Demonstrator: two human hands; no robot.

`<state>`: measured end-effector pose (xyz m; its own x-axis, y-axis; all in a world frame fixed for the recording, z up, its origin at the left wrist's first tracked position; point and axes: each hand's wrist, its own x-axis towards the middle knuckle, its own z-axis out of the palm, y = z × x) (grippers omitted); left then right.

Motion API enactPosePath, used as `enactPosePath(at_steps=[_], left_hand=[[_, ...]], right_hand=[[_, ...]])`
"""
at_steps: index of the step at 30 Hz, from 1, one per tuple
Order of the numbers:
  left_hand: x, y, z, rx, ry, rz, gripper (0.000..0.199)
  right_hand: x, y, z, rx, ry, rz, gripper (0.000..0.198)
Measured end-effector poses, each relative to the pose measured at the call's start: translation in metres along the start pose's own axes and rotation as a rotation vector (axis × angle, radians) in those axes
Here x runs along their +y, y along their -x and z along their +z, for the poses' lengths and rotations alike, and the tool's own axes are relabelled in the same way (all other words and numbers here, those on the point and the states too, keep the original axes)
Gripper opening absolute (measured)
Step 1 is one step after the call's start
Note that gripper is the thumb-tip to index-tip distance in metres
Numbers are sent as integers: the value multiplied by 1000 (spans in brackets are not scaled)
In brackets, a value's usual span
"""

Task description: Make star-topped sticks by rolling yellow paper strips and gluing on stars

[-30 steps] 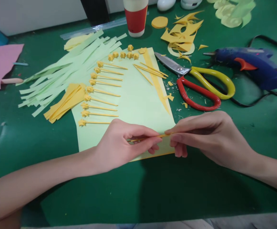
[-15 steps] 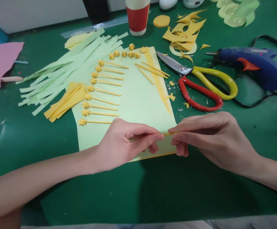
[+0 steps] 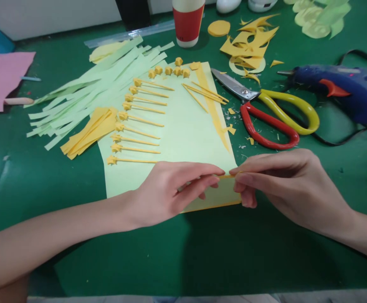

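Observation:
Between my hands runs a thin rolled yellow paper stick, mostly hidden by fingers. My right hand pinches its right part between thumb and fingers. My left hand is closed around the other end, thumb and forefinger tips close to my right fingertips. Below lies a pale green sheet. On it several yellow sticks with star-shaped tips lie in a column, beside loose plain yellow sticks. Small folded yellow paper stars sit at the sheet's top edge.
Scissors with red and yellow handles lie right of the sheet, near a blue glue gun. Green paper strips and yellow strips are at left. A red and white paper cup and yellow scraps stand behind.
My left fingertips have shifted right along the stick, and their pinch looks looser. The stick end seen behind my left thumb is now out of sight. The whole view has shifted slightly.

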<state>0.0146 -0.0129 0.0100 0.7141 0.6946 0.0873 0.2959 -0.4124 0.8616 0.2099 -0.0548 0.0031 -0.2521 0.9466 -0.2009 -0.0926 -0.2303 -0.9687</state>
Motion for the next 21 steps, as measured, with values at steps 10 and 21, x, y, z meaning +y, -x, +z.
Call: enactPosePath(at_steps=[10, 21], left_hand=[[2, 0, -3, 19, 26, 59, 19], [4, -2, 1, -60, 457, -285, 12]], right_hand=[[2, 0, 2, -51, -47, -45, 16], [-10, 0, 4, 137, 629, -546, 14]])
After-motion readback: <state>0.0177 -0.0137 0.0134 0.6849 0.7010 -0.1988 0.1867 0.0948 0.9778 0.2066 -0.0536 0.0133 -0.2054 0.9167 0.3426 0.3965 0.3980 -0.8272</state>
